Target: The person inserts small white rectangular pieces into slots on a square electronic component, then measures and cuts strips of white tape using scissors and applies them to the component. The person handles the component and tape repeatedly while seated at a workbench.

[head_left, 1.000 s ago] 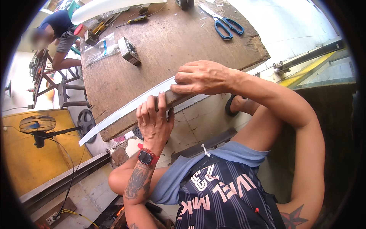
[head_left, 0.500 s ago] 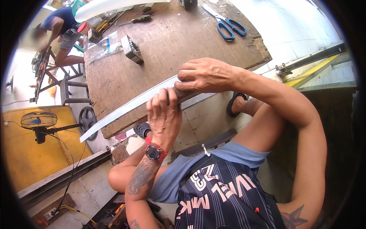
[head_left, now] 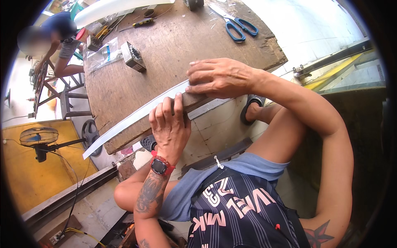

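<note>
A long, thin white strip (head_left: 136, 114) lies along the near edge of the wooden table (head_left: 165, 49), its left end hanging past the corner. My left hand (head_left: 169, 128), with a red-strapped watch at the wrist, grips over the table edge, its fingertips pressing on the strip and its thumb beside the edge. To the right, my right hand (head_left: 221, 77) rests palm down over the strip's right end. Its fingers are stretched and slightly apart, the lowest fingertip touching the strip; its thumb is hidden.
Blue-handled scissors (head_left: 240, 29) lie at the far right of the table. A small metal box of pins or bits (head_left: 133, 57), a clear plastic bag (head_left: 103, 56) and a screwdriver (head_left: 138, 25) are at the far left. A fan (head_left: 39, 140) stands left; another person (head_left: 62, 31) works beyond.
My right hand's fingers have straightened and loosened on the strip's end. My left hand has stayed on the strip by the edge. The whole view has shifted slightly.
</note>
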Demonstrator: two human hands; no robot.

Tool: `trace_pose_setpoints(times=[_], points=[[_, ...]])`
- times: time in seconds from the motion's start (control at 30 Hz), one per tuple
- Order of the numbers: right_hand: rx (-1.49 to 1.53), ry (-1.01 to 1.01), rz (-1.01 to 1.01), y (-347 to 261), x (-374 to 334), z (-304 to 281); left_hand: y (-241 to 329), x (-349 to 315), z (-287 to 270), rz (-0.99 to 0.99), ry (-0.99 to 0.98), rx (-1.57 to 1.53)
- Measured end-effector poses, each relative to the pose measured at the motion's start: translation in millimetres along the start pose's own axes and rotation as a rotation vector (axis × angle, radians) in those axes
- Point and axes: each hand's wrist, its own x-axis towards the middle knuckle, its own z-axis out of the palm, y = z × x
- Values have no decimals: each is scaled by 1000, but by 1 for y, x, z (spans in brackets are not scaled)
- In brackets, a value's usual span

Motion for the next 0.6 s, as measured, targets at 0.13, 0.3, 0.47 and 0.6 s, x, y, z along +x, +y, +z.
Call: trace_pose_setpoints(times=[0.13,0.3,0.47,0.6], points=[[98,57,62,1,-7,-3,-6,-2,-14,-56,-31,-26],[68,77,103,4,6,-6,-76,-27,-76,-434,-326,-195],[-180,170,511,57,14,-37,-107,-48,-110,-322,-311,-160],[-400,-205,1128,87,-10,-52,-70,-27,-130,-526,-133,-649]])
